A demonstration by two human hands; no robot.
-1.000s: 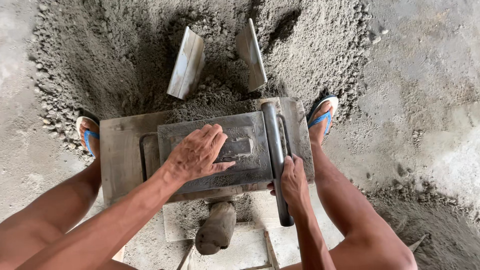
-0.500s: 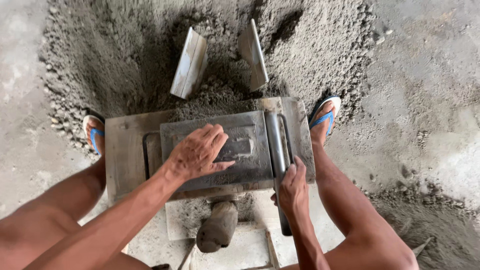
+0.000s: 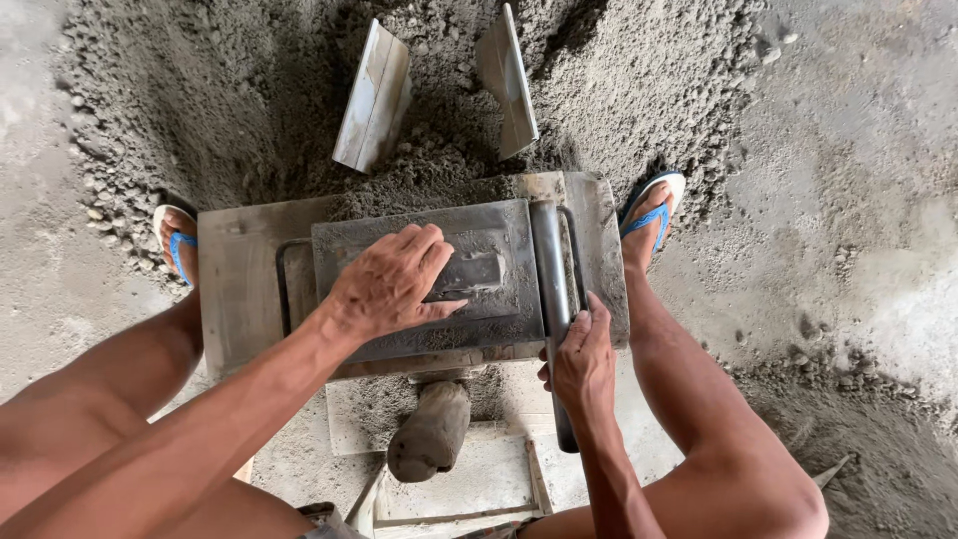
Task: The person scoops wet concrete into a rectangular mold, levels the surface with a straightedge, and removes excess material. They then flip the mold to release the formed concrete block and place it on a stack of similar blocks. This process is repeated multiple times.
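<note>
While my left hand (image 3: pixel 384 284) pressed flat and open on the metal lid (image 3: pixel 429 279) of the block mould (image 3: pixel 239 289) before the damp mix (image 3: pixel 299 90), my right hand (image 3: pixel 584 364) gripped the steel lever (image 3: pixel 552 299), likely the pressing step, needing a firm pull.

My right hand (image 3: pixel 584 361) slid up the metal pipe handle (image 3: pixel 553 309). It closed higher, beside the mould lid (image 3: pixel 499 309).
</note>
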